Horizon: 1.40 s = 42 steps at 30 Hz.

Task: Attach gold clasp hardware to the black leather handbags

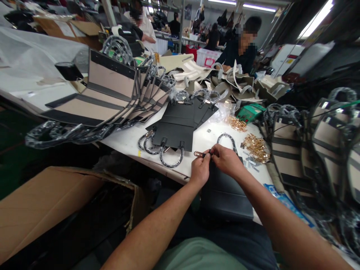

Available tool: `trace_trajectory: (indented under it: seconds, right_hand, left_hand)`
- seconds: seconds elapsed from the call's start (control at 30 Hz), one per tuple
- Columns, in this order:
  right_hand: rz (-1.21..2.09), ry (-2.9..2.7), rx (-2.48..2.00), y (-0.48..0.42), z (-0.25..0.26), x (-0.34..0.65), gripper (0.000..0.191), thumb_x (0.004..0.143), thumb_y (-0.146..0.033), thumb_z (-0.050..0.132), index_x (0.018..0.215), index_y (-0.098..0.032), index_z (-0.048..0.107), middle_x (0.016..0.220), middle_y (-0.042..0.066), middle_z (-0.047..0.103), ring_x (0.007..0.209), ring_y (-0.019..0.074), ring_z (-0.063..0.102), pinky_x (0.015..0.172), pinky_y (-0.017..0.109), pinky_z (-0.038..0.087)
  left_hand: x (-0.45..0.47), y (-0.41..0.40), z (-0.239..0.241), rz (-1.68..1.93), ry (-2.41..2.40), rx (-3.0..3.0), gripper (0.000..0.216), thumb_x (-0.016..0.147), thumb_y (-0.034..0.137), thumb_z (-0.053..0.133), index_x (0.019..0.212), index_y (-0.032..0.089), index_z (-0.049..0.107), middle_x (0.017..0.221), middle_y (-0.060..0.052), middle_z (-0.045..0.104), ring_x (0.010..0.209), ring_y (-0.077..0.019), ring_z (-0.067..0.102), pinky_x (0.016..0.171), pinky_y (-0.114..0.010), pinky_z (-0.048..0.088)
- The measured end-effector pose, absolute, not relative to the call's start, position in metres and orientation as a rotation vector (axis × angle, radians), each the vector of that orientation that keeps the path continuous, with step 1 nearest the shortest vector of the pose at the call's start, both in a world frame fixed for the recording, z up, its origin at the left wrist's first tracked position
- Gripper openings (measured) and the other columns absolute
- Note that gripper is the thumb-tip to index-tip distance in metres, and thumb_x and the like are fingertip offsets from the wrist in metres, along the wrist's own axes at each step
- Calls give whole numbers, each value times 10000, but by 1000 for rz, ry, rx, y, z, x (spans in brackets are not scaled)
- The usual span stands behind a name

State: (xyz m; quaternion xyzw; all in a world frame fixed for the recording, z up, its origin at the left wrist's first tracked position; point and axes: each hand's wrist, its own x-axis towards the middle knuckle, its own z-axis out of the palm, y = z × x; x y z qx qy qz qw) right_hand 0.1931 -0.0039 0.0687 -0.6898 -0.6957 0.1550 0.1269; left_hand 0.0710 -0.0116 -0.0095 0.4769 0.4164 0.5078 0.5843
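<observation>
My left hand is closed, pinching a small black strap with a gold-coloured metal piece sticking out to the left. Right beside it, the fingers of my right hand pinch the strap's other end. Both hands are above a black leather bag panel, which hangs over the table edge towards my lap. A plastic-wrapped loop handle rises from the panel's far end, behind my right hand. More black panels with wrapped handles lie stacked to the left.
Small gold metal parts lie heaped on the white table, near a green container. Beige-lined bag panels are piled left, others right. A cardboard box stands lower left. A co-worker sits across.
</observation>
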Motion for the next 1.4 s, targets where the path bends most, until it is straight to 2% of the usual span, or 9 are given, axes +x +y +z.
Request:
trace_trajectory:
  seconds: [0.1,0.27,0.4,0.57,0.7,0.83,1.0,1.23,1.4]
  right_hand:
    - [465,-2058,-1961,-5,66,195,113,811,-169,552,896,-221,606,754,3,654,694,155,577,621,247,370]
    - [964,-1724,-1922,-1,60,204,145,808,-134,552,926,-218,541,639,-58,615,525,111,595,532,216,419]
    - [881,-1702,-1922,-5,61,203,192,801,-114,581,965,-215,573,615,-64,628,524,100,612,555,208,444]
    - [887,-1562,-1936,-13,60,199,157,825,-170,614,979,-197,600,641,-32,658,528,109,635,497,195,466]
    - [1075,-1406,-1872,-16,55,201,142,812,-195,644,950,-171,625,677,14,697,580,146,682,474,205,508]
    - [957,-1424,-1927,-21,52,203,108,793,-219,664,890,-171,661,660,20,716,529,141,677,470,204,499]
    - [804,-1493,-1986,-25,49,200,88,812,-258,622,848,-199,676,625,-3,704,525,142,677,502,213,485]
    - [799,-1397,-2005,-24,44,198,110,813,-274,608,874,-208,672,701,2,717,540,144,679,543,237,491]
    - [689,-1575,-2032,-18,48,194,116,829,-276,578,833,-218,679,672,1,698,571,151,659,579,248,471]
  left_hand:
    - [72,-11,-12,1195,961,1079,401,947,430,510,1225,197,681,1196,-71,714,1163,-236,627,1047,-352,441]
    - [73,-10,-14,1189,968,1028,382,914,429,569,1186,193,698,1196,-82,713,1149,-243,633,1047,-379,440]
    - [72,-12,-9,1210,980,1017,367,897,420,587,1169,200,698,1187,-78,715,1123,-233,643,1012,-355,457]
    - [72,-14,0,1170,953,916,278,819,351,636,1029,192,726,881,-34,756,829,-196,692,757,-279,518]
    - [73,-12,3,1095,1061,730,176,732,329,679,732,154,697,618,-9,671,567,-149,602,535,-237,437]
    - [73,-8,2,1055,1069,679,178,674,304,700,604,159,625,530,9,606,479,-130,545,468,-231,382]
    - [71,-6,0,1005,957,691,140,680,283,693,733,155,708,619,-12,665,545,-147,600,538,-249,449]
    - [70,-5,0,1022,986,840,300,764,278,635,1021,188,762,836,-39,761,759,-200,685,673,-276,504]
    - [71,-3,-1,1077,1068,955,271,803,262,605,1008,186,765,965,-60,768,944,-239,692,859,-331,507]
